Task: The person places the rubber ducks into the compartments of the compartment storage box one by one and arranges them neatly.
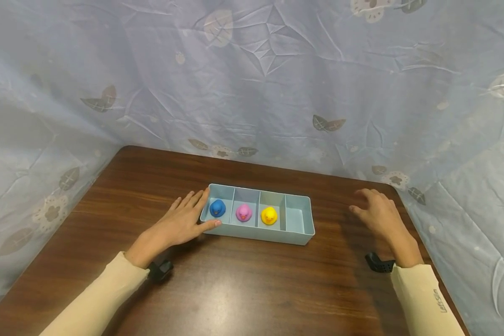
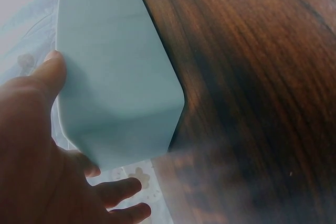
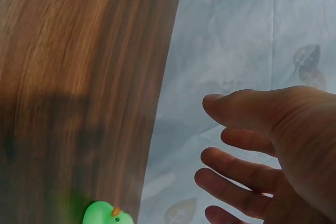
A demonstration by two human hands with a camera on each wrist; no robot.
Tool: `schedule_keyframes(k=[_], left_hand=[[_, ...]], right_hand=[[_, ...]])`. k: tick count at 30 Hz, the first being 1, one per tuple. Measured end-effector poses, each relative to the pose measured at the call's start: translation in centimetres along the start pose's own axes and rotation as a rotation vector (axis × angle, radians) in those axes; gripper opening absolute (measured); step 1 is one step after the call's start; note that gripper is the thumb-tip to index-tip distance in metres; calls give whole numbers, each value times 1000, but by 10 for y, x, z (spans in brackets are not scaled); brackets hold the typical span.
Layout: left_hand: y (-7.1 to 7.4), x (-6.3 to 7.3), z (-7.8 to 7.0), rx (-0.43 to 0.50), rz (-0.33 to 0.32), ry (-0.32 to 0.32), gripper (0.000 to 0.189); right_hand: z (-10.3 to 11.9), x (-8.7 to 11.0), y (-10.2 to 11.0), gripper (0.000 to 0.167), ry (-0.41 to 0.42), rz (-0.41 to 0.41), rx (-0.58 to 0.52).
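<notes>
A pale blue four-compartment box [image 1: 252,232] sits on the table. From left to right, its compartments hold a blue rubber duck [image 1: 217,208], a pink duck [image 1: 244,213] and a yellow duck [image 1: 269,215]; the rightmost compartment holds nothing. My left hand [image 1: 178,225] rests at the box's left end, thumb on the front rim and forefinger at the end wall, other fingers spread. To the right of the box, my right hand [image 1: 380,215] hovers above the table with loosely bent fingers and nothing in them. A green duck [image 3: 103,215] shows in the right wrist view, apart from that hand; the head view does not show it.
The brown wooden table [image 1: 243,284] has rounded back corners. A patterned pale curtain [image 1: 252,93] hangs behind it and along both sides. Each wrist wears a black mount, and the right one [image 1: 378,263] stands near the tabletop.
</notes>
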State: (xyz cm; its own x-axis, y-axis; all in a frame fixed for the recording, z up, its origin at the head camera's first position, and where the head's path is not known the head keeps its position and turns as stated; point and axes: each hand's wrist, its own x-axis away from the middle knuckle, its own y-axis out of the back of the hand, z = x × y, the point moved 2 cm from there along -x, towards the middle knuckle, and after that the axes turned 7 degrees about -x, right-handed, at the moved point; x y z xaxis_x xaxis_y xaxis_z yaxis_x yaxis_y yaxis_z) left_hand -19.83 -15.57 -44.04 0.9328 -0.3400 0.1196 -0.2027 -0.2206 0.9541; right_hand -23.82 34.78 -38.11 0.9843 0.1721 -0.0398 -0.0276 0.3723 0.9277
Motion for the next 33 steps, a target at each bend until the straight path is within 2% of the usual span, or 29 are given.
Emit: schedule_keyframes(k=[11,19,33], left_hand=[[-3,0,2,5,-12,-7,108],[-3,1,2,15,-21,-10,107],[-3,1,2,14,-20,-11,106]], right_hand=[[-23,4,1,55,-27,-14,-26],[-40,5,0,60,-76,29,-46],[-71,10,-2,61,-159,49,-74]])
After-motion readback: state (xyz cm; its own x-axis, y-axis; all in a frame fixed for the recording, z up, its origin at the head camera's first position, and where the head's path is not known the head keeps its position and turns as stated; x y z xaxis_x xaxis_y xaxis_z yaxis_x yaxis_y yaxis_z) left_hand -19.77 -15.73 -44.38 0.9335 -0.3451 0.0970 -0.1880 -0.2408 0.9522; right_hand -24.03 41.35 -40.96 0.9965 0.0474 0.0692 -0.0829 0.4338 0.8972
